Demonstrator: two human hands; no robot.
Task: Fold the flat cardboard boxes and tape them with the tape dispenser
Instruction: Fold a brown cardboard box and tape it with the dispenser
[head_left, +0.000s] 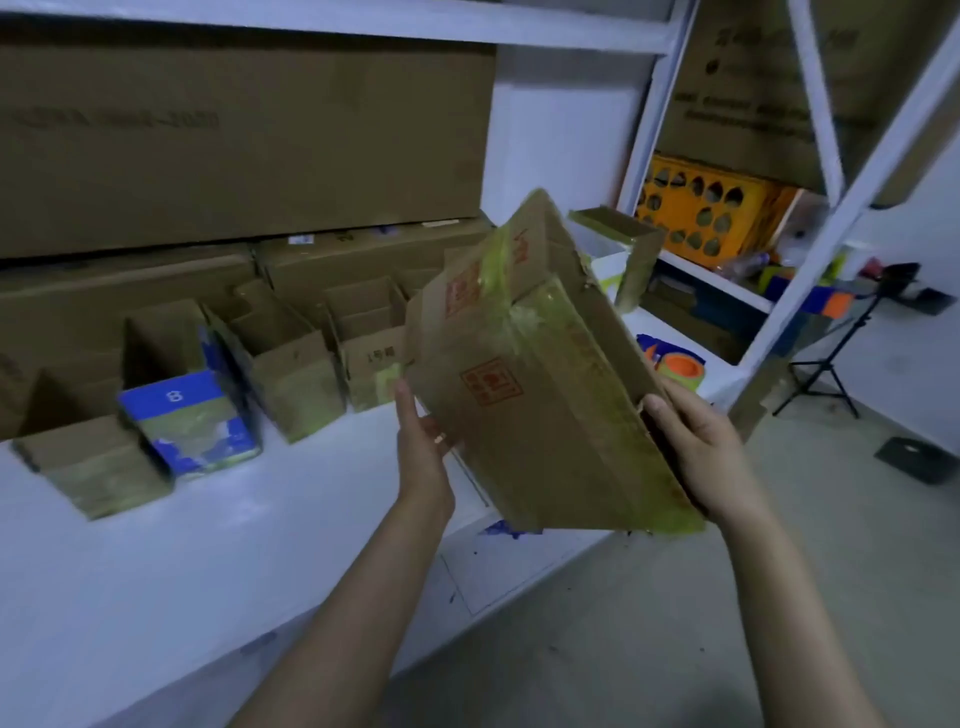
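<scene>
I hold a brown cardboard box (530, 374) tilted in the air over the white shelf's front edge. It has red stamps and yellowish tape along its seam and edges. My left hand (423, 447) holds its lower left side, fingers behind the cardboard. My right hand (701, 452) grips its right edge, thumb on the side face. An orange tape roll with a blue dispenser (675, 364) lies on the shelf behind the box, partly hidden.
Several folded small boxes (291, 364) stand in a row on the white shelf (156, 561), one blue and white (192, 421). Large cartons (234, 140) fill the back. An orange crate (711, 208) sits on the right rack. A tripod (826, 369) stands on the floor.
</scene>
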